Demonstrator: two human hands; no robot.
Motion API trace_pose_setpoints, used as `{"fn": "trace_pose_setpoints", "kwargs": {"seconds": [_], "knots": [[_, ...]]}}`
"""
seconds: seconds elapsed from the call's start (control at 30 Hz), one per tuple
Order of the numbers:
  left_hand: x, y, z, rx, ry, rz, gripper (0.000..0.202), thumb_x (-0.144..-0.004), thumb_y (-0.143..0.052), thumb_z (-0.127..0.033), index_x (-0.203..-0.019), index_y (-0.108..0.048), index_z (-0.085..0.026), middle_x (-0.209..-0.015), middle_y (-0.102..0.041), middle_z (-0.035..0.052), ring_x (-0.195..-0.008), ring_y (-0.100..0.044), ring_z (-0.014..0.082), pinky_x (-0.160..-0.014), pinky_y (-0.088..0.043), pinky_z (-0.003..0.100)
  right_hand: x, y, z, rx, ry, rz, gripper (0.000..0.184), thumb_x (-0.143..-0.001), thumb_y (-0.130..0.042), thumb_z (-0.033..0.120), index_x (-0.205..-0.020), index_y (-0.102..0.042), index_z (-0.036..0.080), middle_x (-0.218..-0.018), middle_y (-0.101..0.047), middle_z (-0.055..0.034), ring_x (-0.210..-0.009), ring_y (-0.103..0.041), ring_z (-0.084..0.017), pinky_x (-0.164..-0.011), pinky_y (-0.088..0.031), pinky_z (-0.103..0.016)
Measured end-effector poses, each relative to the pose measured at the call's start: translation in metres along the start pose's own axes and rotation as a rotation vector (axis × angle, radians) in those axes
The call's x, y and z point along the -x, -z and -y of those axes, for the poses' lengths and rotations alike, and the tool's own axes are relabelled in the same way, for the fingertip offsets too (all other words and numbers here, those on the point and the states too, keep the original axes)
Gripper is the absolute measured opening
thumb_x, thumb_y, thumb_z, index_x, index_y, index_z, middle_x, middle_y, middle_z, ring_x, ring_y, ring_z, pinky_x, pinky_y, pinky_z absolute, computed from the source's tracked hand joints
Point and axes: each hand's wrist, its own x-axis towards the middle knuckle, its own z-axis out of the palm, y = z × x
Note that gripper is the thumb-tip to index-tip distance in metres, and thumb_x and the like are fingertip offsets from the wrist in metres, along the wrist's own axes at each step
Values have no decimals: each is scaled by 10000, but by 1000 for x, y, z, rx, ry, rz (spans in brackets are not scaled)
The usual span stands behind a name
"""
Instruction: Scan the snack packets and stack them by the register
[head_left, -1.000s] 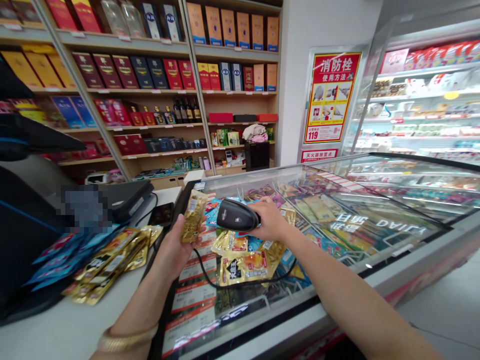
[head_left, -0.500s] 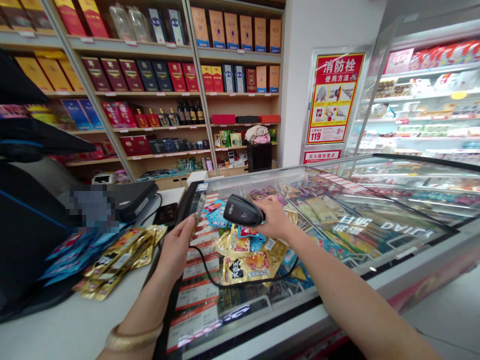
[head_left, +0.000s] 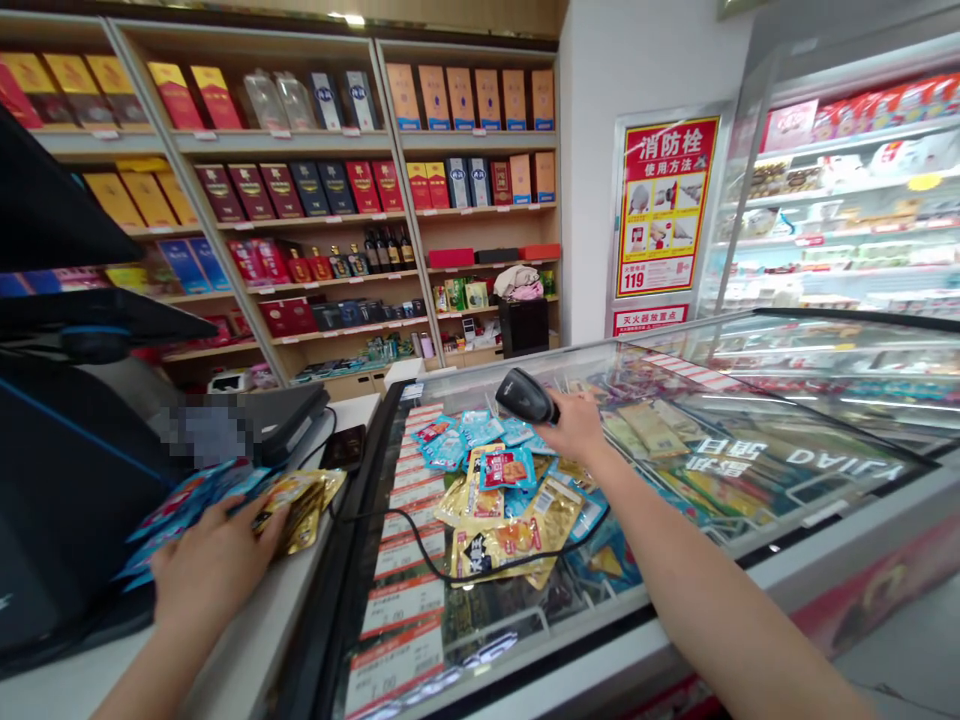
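Observation:
My right hand grips a black barcode scanner above the glass freezer lid, its head tilted up to the left. Below it lies a loose heap of snack packets, with blue packets and gold packets overlapping. On the white counter at left, my left hand rests on a second pile, fingers apart. Gold packets stick out beyond its thumb, and blue packets lie behind its fingers. What lies under the palm is hidden.
The scanner's cable loops over the freezer lid and the row of price labels. A black checkout machine stands at far left. A dark phone-like object lies on the counter. Shelves of boxed bottles line the back wall.
My left hand has moved from beside the scanner, where it held a packet, left and down to the counter pile. My right hand has shifted the scanner slightly right. The view has tilted up.

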Motion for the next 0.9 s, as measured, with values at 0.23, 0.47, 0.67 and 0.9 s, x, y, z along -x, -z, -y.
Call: {"fn": "trace_pose_setpoints", "kwargs": {"seconds": [0.23, 0.47, 0.67, 0.9], "knots": [[2, 2, -8, 35, 18, -99, 420, -704, -538, -626, -860, -707, -274, -975, -697, 125, -1013, -596, 456, -850, -408, 682, -2, 1, -2, 8, -17, 10, 229, -745, -641, 387, -905, -650, 224, -875, -737, -56, -866, -643, -255, -811, -322, -343], [-3, -8, -111, 566, -133, 74, 400, -633, -653, -558, -865, -724, -241, -1001, -705, 119, -973, -633, 333, -926, -471, 454, -3, 5, -1, 19, -46, 11, 197, -735, -654, 371, -859, -646, 220, -833, -727, -58, -867, -642, -259, -808, -323, -342], [18, -34, -209, 790, -385, 343, 541, -544, -794, -449, -1025, -714, -216, -1195, -675, 138, -1156, -582, 337, -1052, -386, 448, -3, 3, -3, 15, -28, 31, 228, -748, -637, 383, -905, -651, 218, -855, -729, -53, -848, -639, -243, -830, -319, -348], [33, -52, -225, 697, -545, 432, 554, -679, -666, -295, -1226, -636, -217, -1303, -617, 147, -1245, -527, 343, -1077, -340, 492, -4, 1, -4, 32, 3, 80, 258, -737, -626, 325, -977, -648, 233, -949, -730, -41, -914, -638, -232, -869, -314, -351]]}}
